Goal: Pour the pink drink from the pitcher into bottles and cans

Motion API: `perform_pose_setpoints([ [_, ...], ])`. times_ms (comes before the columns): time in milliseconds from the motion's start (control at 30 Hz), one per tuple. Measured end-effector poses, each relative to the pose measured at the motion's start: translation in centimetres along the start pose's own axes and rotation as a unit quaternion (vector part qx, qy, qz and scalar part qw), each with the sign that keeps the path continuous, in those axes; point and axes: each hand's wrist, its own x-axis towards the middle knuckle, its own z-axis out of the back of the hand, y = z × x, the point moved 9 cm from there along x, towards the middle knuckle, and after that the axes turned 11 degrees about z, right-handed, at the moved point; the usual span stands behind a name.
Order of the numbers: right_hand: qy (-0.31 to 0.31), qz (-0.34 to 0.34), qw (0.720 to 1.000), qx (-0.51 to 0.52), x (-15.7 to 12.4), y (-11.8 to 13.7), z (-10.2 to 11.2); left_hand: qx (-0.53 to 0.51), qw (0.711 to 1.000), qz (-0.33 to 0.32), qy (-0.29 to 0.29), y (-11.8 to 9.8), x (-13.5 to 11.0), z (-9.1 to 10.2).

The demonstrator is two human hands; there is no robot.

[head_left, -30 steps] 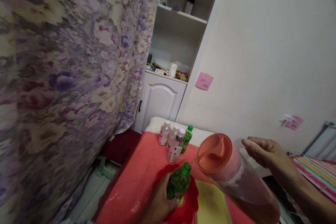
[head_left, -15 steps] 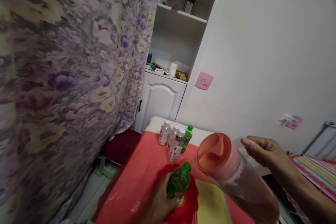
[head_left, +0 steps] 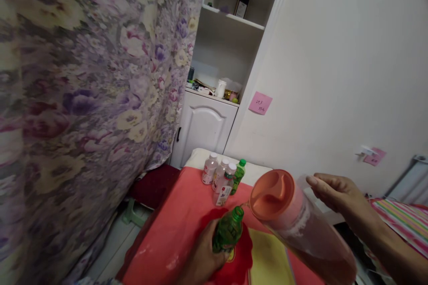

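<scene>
My left hand is wrapped round a green plastic bottle, uncapped and tilted a little to the right, over a red scalloped plate. My right hand grips the handle of a clear pitcher with an orange lid. The pitcher is tipped to the left and holds a brownish-pink liquid. Its spout is close to the bottle's mouth, and a thin stream shows between them. Most of the pitcher's handle is hidden by my fingers.
Several capped bottles stand behind: clear ones with white caps and a green one. A yellow cloth or sheet lies on the red table cover. A floral curtain hangs left; a white cabinet stands behind.
A thin stream of liquid now shows at the pitcher's spout, reaching toward the bottle's mouth. Both hands have stayed nearly in place.
</scene>
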Motion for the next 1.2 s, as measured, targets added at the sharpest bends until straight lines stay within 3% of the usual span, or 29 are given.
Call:
perform_pose_setpoints([
  [1200,-0.013,-0.007,1.000,0.012,-0.33,-0.17,-0.19,0.016,1.000,0.005,-0.023,-0.72,-0.24,0.28],
])
